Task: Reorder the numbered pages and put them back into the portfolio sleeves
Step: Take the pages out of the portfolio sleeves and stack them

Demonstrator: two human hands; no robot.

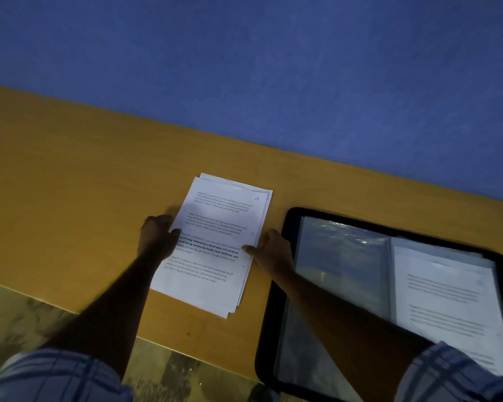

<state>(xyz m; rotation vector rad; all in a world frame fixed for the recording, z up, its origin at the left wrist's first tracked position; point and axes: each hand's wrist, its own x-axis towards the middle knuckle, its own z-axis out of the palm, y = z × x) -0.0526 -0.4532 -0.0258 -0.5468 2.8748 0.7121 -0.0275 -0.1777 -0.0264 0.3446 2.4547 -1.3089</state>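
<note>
A stack of printed white pages lies on the wooden table, its top sheet marked with a handwritten 4 at the upper right corner. My left hand grips the stack's left edge, thumb on top of the paper. My right hand holds the right edge, thumb pressing on the top sheet. To the right lies the open black portfolio; its left clear sleeve looks empty, and its right sleeve holds a printed page.
The wooden table runs diagonally, backed by a blue wall. Its near edge borders a mottled stone floor at the lower left. The portfolio overhangs the table's front edge at the bottom.
</note>
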